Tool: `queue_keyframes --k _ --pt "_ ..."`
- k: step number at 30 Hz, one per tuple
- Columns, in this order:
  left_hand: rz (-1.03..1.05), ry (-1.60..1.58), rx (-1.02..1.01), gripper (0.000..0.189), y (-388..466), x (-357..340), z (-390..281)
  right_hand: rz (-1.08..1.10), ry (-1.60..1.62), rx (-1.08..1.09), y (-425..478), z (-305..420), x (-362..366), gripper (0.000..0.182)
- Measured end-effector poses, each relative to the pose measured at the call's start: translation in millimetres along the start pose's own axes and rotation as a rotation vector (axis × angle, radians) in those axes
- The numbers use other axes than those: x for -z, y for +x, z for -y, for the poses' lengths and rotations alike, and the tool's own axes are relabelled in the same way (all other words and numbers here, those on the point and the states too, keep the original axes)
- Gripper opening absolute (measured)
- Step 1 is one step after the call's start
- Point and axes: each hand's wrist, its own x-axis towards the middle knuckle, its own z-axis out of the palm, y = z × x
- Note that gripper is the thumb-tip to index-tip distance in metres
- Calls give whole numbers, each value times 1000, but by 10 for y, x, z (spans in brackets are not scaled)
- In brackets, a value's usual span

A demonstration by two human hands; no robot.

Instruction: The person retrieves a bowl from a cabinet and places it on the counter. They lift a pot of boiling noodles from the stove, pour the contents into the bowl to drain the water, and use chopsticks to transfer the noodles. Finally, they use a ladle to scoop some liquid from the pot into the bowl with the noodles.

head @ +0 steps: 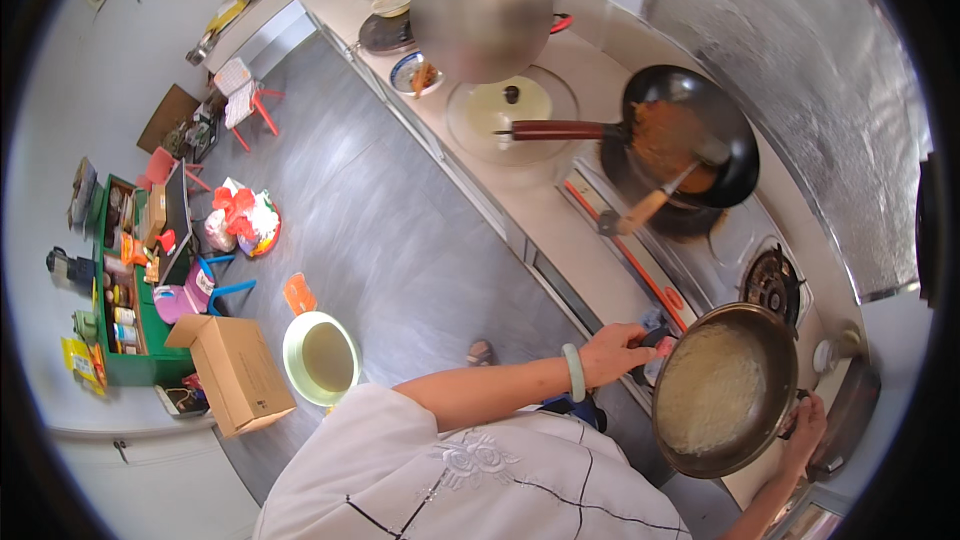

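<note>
Both hands hold a round metal pan [780,360], raised and tilted at the front edge of the counter. My left hand [615,354], with a pale green bangle at its wrist, grips the dark handle on the near left side. At the opposite rim, my right hand [807,424] closes around a small side handle. A pale, foamy-looking layer of food [709,390] covers much of the pan's bottom; I cannot tell whether it is liquid or set. Just beyond the pan is a bare gas burner [772,281].
A black wok [739,135] with orange-brown food and a wooden-handled spatula [645,211] sits on the hob. Its handle extends over a glass lid [480,146] on the counter. A blurred patch hides part of the counter beyond. A pale green bucket [292,345] and cardboard box [240,371] stand on the floor.
</note>
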Motion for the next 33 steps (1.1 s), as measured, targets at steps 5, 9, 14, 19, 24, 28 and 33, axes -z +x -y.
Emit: queue_keyframes --k 5,9,14,19,24,28,33 --pt "-208 -38 -23 29 -383 832 527 71 -1 -38 -300 308 -1082 22" --pt "-302 99 45 29 -762 1581 594 212 176 -76 -431 370 -1990 20" --pt "-465 -83 53 31 -1062 2275 759 309 162 -39 -423 715 -2977 19" --pt "-562 -142 43 34 -1242 2471 648 289 18 115 -495 1063 -3328 20" --pt "-479 -136 42 26 -1139 2398 633 287 151 -112 -561 1127 -3186 21" --pt "-377 -129 35 26 -830 2154 729 175 192 -124 -574 877 -2762 22" --pt "-234 -131 33 24 -454 1504 453 19 207 -172 -489 677 -2004 25"
